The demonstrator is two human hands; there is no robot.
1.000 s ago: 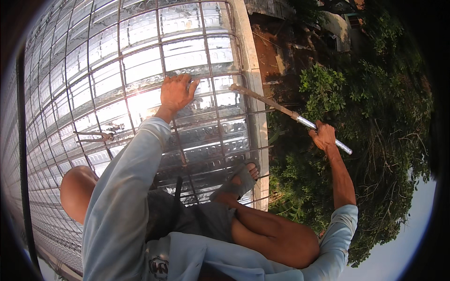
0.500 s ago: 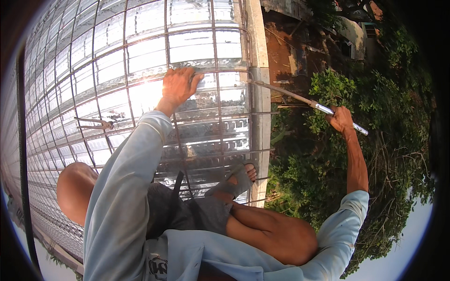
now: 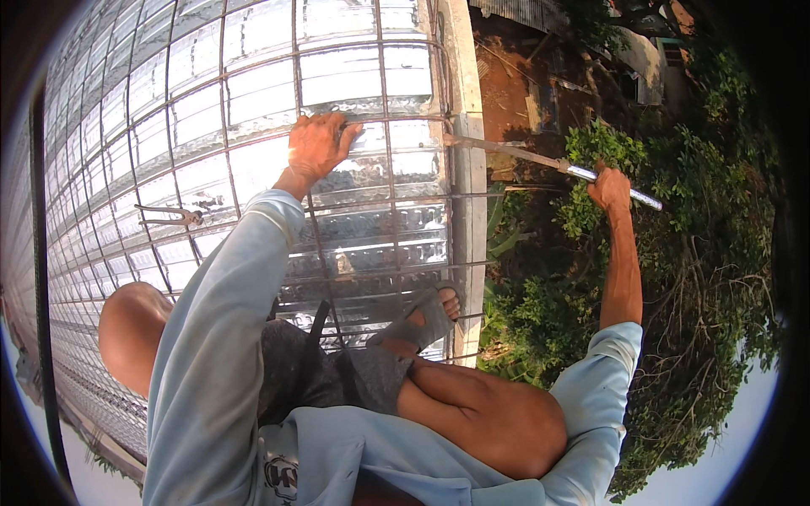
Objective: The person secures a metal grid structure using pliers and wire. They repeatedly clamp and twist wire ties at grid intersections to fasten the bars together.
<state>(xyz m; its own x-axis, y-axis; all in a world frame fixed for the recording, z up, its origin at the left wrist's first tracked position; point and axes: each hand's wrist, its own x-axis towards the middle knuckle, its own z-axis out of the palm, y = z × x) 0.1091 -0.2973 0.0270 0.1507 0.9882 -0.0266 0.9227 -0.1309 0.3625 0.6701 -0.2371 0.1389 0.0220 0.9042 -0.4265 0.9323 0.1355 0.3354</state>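
**Inspector:** What is recorded first, by size?

**Assistant:** One expanse of shiny ribbed metal decking (image 3: 363,80), by which most of the left and centre is filled. One mesh of crossed steel bars (image 3: 413,117) is laid over it; its bars are too many to be counted reliably.

**Inspector:** And the border?

**Assistant:** One pale edge strip (image 3: 472,221) is noted along the right side, crossed by at least three bar ends. Beyond it, green foliage (image 3: 709,202) is seen.

**Inspector:** Tools and hands?

**Assistant:** One long lever (image 3: 515,153) with a silver grip is held out across the strip, its far end placed at the mesh's right margin. Whether a bar is hooked by that end cannot be told. One sandalled foot (image 3: 434,312) is planted near the strip. Two hands are counted. The silver grip is wrapped by the closed right hand (image 3: 609,189). The left hand (image 3: 319,145) is laid at a mesh bar, fingers partly curled, thumb set apart; whether the bar is gripped cannot be told.

**Inspector:** Smallest item?

**Assistant:** One pair of pincers (image 3: 175,220), lying on the mesh left of the left forearm, handles spread.
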